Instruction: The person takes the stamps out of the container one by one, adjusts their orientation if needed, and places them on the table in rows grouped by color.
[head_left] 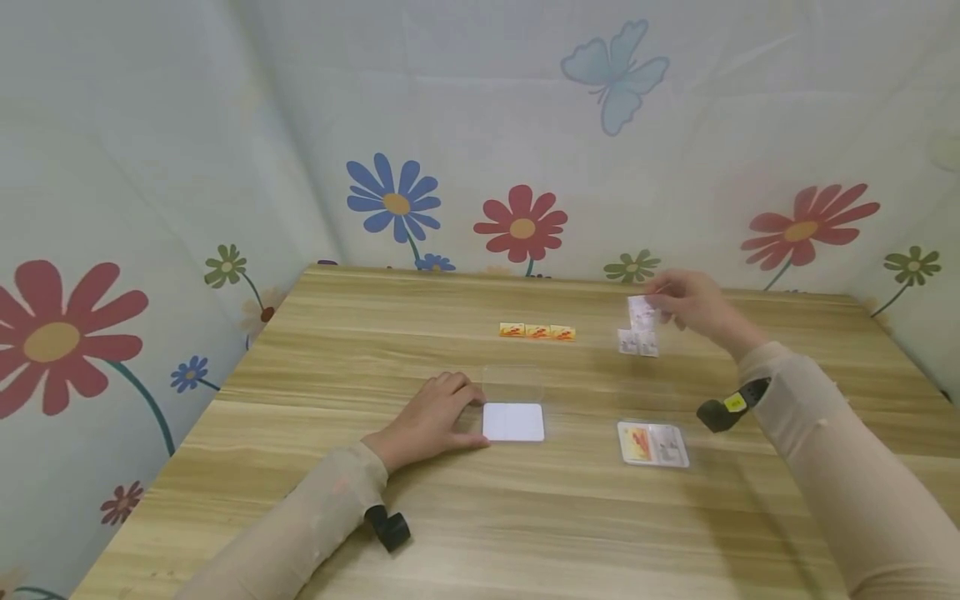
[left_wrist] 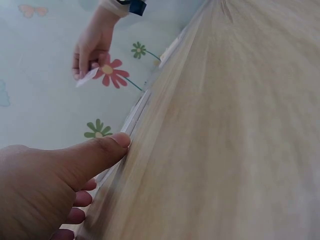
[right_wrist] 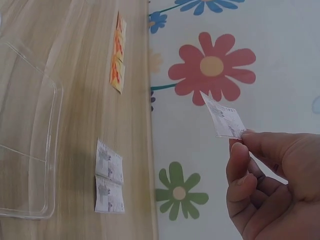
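My right hand (head_left: 693,308) pinches a small pale printed stamp (right_wrist: 224,119) by its edge between thumb and fingers, raised above the table. Below it, two similar pale stamps (right_wrist: 109,177) lie side by side on the tabletop. My left hand (head_left: 431,419) holds a clear plastic case (head_left: 513,422) with a white base at its left end, the thumb at the near corner and a finger at the far corner. The case's transparent lid (head_left: 513,383) lies folded back. In the left wrist view the thumb (left_wrist: 102,155) rests against the case's thin edge.
Three orange-yellow stamps (head_left: 537,332) lie in a row toward the back. A second clear case (head_left: 652,444) at the right front contains an orange stamp and a pale one. A flowered cloth (head_left: 450,100) hangs behind the wooden table (head_left: 375,333).
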